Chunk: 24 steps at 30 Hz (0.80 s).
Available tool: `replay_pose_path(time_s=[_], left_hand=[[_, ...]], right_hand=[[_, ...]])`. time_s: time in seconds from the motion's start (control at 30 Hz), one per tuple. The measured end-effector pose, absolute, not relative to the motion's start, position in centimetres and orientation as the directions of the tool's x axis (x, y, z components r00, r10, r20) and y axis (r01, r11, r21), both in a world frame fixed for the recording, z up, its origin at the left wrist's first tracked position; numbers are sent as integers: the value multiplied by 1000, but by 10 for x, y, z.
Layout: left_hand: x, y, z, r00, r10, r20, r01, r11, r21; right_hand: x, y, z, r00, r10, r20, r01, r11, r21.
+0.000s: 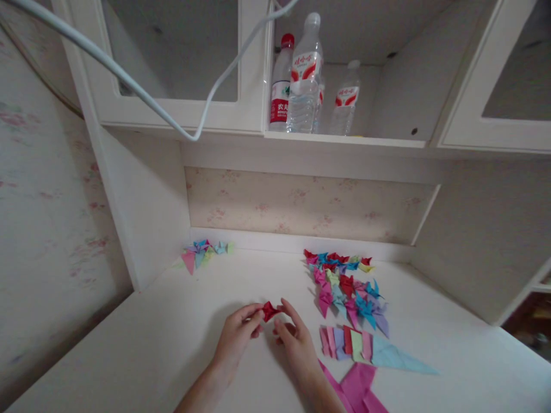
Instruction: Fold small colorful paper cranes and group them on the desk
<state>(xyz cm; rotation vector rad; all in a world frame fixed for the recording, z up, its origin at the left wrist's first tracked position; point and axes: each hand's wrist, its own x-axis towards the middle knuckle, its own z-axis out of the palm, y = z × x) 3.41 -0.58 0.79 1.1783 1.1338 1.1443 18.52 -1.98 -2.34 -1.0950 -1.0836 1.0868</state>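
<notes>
My left hand (239, 332) pinches a small red folded paper piece (270, 311) by its left end, between thumb and fingertips, just above the white desk. At the piece's right tip is my right hand (295, 338), thumb and index finger apart around it and the other fingers curled. Whether the right fingertips touch the paper, I cannot tell. Right of the hands lies a row of small folded strips (340, 342) in pink, purple, red and green, ending at a long pale blue folded paper (400, 354). A larger magenta folded paper (357, 387) sits nearer, partly behind my right forearm.
Many colourful origami pieces (344, 287) lie in rows on the desk (172, 344) at the back right. A smaller paper cluster (200, 252) is at the back left. Plastic bottles (305, 80) stand on the shelf above. A white cable (146, 97) hangs across the upper left.
</notes>
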Motion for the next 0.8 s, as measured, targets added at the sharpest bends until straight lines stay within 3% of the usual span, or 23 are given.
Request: replay_pose_path(time_s=[0.2, 0.8], left_hand=[[38, -6, -6, 37, 998, -41, -45, 43, 998], [36, -12, -8, 165, 986, -17, 4, 16, 1000]], right_hand=[[188, -20, -17, 88, 987, 133, -65, 138, -988], [194, -24, -19, 125, 991, 42, -254, 73, -964]])
